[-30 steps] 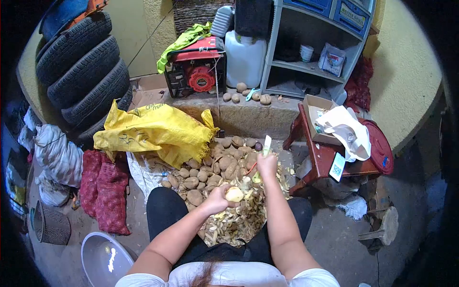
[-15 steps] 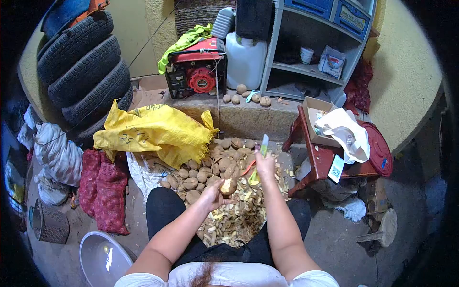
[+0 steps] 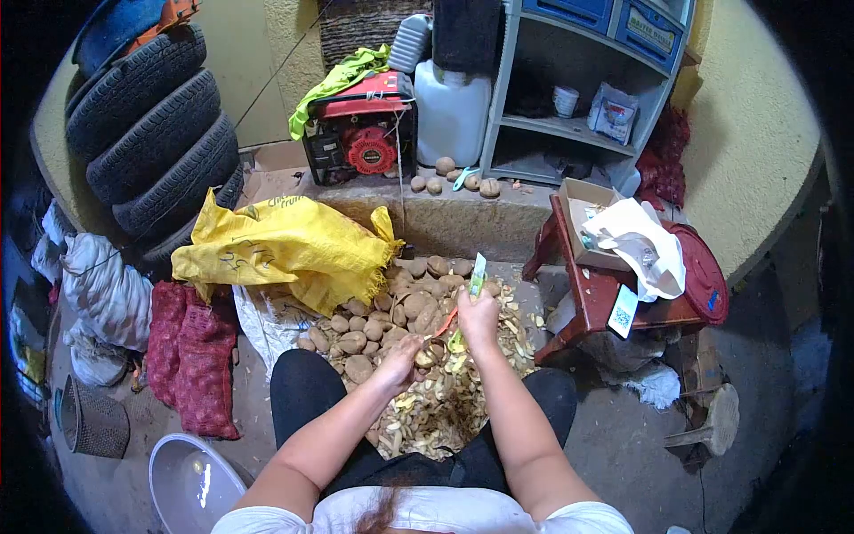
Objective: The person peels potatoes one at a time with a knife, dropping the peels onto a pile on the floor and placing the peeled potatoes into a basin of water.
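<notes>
My left hand (image 3: 398, 363) is wrapped round a partly peeled potato (image 3: 425, 358), its pale flesh showing beside my fingers. Closed on a peeler, my right hand (image 3: 479, 317) has the green-and-white end of the peeler (image 3: 479, 274) sticking up above the fist. An orange strip (image 3: 447, 321) and a yellow-green part show below that fist, close over the potato. Between my legs lies a heap of peelings (image 3: 427, 414). Unpeeled potatoes (image 3: 358, 341) are piled just beyond my hands.
A yellow sack (image 3: 285, 254) lies behind the pile, with red net bags (image 3: 205, 374) to its left. At lower left stands a grey basin (image 3: 169, 481). A red stool (image 3: 578, 294) holds a box and a phone. Beyond the ledge are a generator (image 3: 365, 133) and a shelf (image 3: 569, 133).
My right hand has moved down and left, bringing the peeler to the potato. The left hand has shifted slightly right, and the potato has turned. The whole view has shifted a little.
</notes>
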Available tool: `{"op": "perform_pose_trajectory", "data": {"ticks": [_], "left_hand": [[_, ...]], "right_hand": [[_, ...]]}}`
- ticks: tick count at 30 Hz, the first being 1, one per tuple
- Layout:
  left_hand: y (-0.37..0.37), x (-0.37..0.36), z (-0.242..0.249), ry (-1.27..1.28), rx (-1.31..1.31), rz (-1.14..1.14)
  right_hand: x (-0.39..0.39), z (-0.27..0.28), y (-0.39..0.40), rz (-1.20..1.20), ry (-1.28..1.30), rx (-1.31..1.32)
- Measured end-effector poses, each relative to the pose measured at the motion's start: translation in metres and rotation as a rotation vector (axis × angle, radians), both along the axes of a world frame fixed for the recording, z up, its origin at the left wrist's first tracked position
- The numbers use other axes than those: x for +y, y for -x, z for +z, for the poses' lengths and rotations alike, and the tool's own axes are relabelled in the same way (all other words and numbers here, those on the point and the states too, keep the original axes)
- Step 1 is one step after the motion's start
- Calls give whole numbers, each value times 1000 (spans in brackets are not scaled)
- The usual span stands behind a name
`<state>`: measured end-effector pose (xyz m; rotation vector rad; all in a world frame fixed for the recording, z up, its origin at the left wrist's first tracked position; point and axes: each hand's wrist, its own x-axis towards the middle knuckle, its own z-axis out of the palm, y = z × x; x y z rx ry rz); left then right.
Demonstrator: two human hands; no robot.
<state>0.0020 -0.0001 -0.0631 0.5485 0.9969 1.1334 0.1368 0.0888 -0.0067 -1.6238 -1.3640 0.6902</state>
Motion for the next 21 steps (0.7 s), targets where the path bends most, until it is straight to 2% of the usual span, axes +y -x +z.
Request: {"op": "perform_pose_trajectory", "data": {"ticks": [4, 6, 8, 14, 16, 18, 19, 20, 21], "left_hand": [[2, -6, 24, 31, 21, -82], [6, -6, 24, -17, 10, -93], [7, -5, 25, -65, -2, -104], [6, -2, 7, -109, 30, -84], [6, -5, 15, -159, 37, -133], [10, -9, 22, -143, -34, -173], [12, -11, 26, -125, -106, -213], [14, -13, 31, -125, -105, -213], [16, -14, 37, -96, -100, -204]], "right_hand": [[9, -15, -1, 31, 65, -53], [14, -19, -4, 34, 110, -43], [20, -23, -11, 28, 145, 83], [26, -31, -13, 48, 171, 12], [29, -40, -13, 54, 156, -16], [33, -43, -17, 21, 152, 92], [35, -41, -23, -26, 154, 66], [37, -40, -27, -74, 94, 110], [41, -40, -33, -100, 144, 114]]}}
